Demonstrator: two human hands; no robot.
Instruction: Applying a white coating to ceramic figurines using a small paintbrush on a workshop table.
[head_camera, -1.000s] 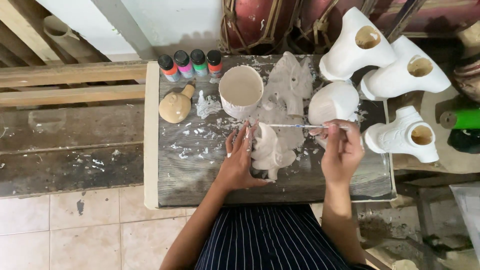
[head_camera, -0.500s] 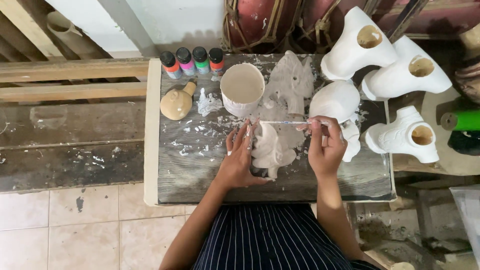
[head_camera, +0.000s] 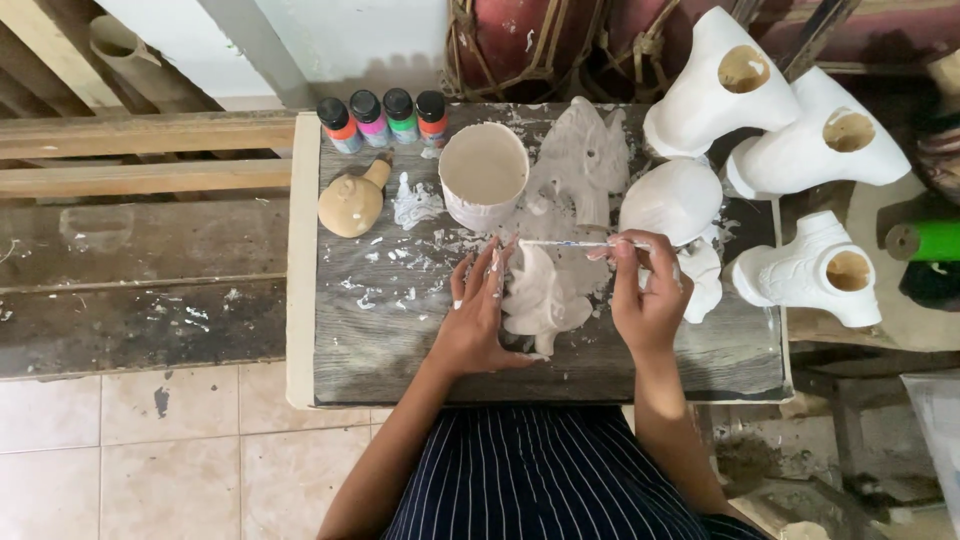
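In the head view the left hand (head_camera: 478, 318) steadies a white plaster figure (head_camera: 545, 300) lying on the desk (head_camera: 400, 340), the right hand (head_camera: 648, 300) pinches a thin tool (head_camera: 565, 243) just above it, grip closed; trimming seems underway, paint bottles (head_camera: 385, 118) apparently untouched

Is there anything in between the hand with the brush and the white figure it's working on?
Nothing visible. The right hand holds a thin brush whose tip reaches the top of the white figure. The left hand steadies the figure's other side, out of the brush's way.
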